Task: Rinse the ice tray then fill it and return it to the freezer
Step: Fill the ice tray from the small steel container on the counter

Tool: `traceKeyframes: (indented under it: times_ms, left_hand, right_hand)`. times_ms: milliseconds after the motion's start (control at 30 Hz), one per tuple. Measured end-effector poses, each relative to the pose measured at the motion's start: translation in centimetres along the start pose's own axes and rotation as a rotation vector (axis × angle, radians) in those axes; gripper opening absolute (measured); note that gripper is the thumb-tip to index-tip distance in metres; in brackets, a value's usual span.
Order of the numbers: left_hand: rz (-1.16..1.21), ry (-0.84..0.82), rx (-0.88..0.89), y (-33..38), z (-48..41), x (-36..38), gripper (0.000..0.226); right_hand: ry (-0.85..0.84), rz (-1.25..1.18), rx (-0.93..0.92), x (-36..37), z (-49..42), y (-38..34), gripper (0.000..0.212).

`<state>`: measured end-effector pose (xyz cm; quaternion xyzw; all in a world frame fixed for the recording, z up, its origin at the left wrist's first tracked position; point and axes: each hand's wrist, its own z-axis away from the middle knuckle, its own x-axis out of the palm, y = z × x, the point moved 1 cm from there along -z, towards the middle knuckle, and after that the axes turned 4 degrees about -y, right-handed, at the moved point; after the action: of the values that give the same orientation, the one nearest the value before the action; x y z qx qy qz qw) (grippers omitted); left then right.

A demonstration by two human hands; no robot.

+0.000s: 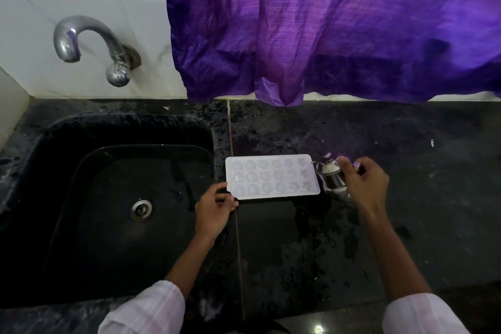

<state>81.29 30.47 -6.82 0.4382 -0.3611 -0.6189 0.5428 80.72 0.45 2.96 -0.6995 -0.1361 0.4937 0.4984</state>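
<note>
A wide purple cloth curtain (339,30) is hanging at 12 o'clock, its hem dangling just above the speckled black stone desk (406,144). The desk is looking wet at 6 o'clock of the tray, so anything set there is likely sitting on a slippery film. A deep black sink (67,198) is lying at 9 o'clock, with a curved chrome tap (81,38) standing above it at 10 o'clock.

The white rectangular plastic ice tray (271,175) is lying flat on the desk, just beside the sink's rim. A small shiny steel jug (329,172) is touching or nearly touching the tray's 3 o'clock end. The right hand (366,184) is wrapping around this jug from the side. The left hand (214,211) is pinching the tray's 7 o'clock corner between thumb and fingers.

The step is probably the filling. Pouring too fast is likely to flood the shallow cells and run water over the rim onto the desk. With only one corner held, the tray could be skating on the wet stone toward the sink edge. A brimming, flexible tray is also liable to be sagging and spilling once lifted by that one corner.
</note>
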Motion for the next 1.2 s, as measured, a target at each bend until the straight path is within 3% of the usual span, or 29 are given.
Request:
traceKeyframes:
  times_ms: [1200]
  left_hand:
    - [0.026, -0.007, 0.011, -0.2, 0.2, 0.2, 0.031]
  right_hand:
    - [-0.006, 0.025, 0.024, -1.9, 4.2, 2.6, 0.044]
